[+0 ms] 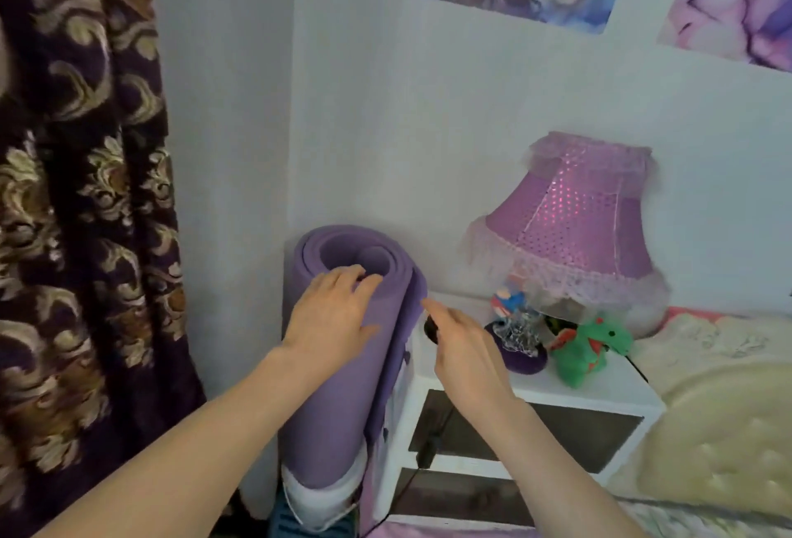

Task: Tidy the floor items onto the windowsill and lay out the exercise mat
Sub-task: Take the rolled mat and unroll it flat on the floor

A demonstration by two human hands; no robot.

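Pale lilac walls meet in a corner, with a heavy dark curtain patterned in gold scrolls [81, 194] hanging on one side and a white bedside cabinet [514, 400] on the other. Between them stands the rolled purple foam exercise mat [343, 400], upright on end and tucked into the corner — probably stored there to keep it off the floor space, its lower end resting on something white that I cannot identify.

From the head view, the left hand [332, 314] lies on the upper rim of the roll, fingertips hooked over the edge into the spiral, seemingly to steady or tip it out. The right hand [465, 344] hovers just beside the loose outer flap, fingers extended and holding nothing — likely about to close on the other side for a two-handed lift.

On the cabinet sit a frilled pink sequinned lamp [587, 229] and a green plush dragon [587, 349], near enough that the mat should come out away from them. No windowsill is visible.
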